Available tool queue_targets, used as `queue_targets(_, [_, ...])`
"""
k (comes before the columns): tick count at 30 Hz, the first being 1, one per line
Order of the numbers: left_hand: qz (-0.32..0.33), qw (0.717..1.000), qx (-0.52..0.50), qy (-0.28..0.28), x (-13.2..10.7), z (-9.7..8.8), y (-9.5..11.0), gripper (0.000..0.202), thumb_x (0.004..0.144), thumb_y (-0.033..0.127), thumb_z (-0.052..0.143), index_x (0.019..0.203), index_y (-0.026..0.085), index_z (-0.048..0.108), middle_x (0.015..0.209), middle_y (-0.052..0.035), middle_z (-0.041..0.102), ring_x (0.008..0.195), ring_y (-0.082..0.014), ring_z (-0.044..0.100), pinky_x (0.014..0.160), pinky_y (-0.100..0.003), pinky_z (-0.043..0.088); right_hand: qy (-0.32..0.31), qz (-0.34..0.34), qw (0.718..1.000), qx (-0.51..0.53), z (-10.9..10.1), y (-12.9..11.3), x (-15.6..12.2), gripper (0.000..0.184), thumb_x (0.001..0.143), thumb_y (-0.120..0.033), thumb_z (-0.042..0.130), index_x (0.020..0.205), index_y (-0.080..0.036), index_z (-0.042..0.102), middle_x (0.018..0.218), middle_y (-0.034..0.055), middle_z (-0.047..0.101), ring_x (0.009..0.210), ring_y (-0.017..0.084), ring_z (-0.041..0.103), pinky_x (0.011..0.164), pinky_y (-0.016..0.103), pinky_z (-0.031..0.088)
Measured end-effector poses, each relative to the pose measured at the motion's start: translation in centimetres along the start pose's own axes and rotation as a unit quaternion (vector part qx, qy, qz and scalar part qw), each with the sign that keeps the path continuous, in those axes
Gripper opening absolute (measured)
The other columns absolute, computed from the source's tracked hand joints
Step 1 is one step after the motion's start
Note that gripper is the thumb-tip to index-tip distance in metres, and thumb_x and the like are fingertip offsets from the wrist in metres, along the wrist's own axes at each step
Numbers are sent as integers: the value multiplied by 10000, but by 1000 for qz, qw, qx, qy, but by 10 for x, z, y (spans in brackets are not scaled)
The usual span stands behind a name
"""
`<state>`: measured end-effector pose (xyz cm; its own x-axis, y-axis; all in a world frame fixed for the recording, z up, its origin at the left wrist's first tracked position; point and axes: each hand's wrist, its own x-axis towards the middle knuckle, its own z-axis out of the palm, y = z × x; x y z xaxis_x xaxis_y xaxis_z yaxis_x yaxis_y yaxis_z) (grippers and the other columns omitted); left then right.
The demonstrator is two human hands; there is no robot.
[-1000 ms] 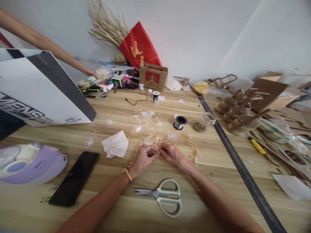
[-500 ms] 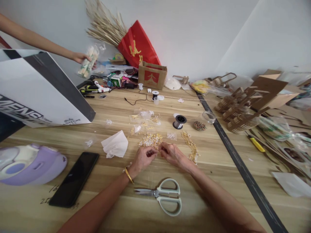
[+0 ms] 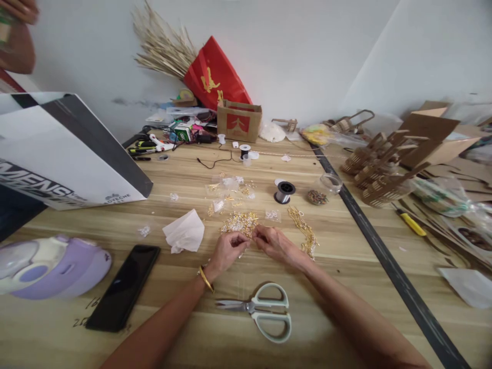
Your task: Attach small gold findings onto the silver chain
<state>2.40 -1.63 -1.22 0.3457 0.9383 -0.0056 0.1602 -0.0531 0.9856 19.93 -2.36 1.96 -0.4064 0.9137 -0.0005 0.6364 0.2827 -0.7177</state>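
My left hand (image 3: 227,251), a gold bangle (image 3: 206,279) on its wrist, is closed in a pinch at the near side of a pile of gold and clear beads (image 3: 239,223). My right hand (image 3: 274,244) pinches close beside it, the fingertips of both nearly meeting. Whatever they hold is too small to make out. Right of my right hand lies a bundle of gold chain (image 3: 303,230). Scissors (image 3: 255,309) with pale handles lie between my forearms. A small bag of rings (image 3: 272,215) rests just beyond my right hand.
A wire spool (image 3: 284,192) and a dish of mixed beads (image 3: 317,197) stand farther back. To the left are a crumpled tissue (image 3: 185,231), a black phone (image 3: 123,287), a purple-and-white device (image 3: 65,269) and a large box (image 3: 77,154). Small woven baskets (image 3: 378,171) stand right. Another person's hand (image 3: 19,10) shows top left.
The other person's arm has drawn back to the upper left with the plastic-wrapped pack. My view has shifted slightly. Both my hands stay pinched at the bead pile.
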Motion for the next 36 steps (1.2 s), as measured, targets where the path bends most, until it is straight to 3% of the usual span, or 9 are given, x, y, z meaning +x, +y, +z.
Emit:
queue_targets(13, [-39,997,-62,-4,2,-3,-7,216,678,320,695,678,118,617,536,13,573,498,-89,510,502,-203,389,38,-22,999,27,-4,3,1,113,813,-138,483,902,-162,549,639,-28,534,554,97,459,529,197,334])
queue_targets(22, [-44,997,-63,-4,2,-3,0,222,679,322,694,677,112,621,523,10,575,501,-88,510,502,-200,380,20,-13,1000,16,-2,3,0,107,824,-156,497,908,-158,564,686,-4,576,575,104,486,550,204,352])
queue_targets(36, [-62,994,-87,-1,2,-4,4,229,649,324,711,661,118,613,527,8,587,506,-93,525,514,-208,398,-19,18,1000,-11,-6,-3,1,103,816,-116,488,767,-153,571,574,-36,487,515,87,407,519,197,280])
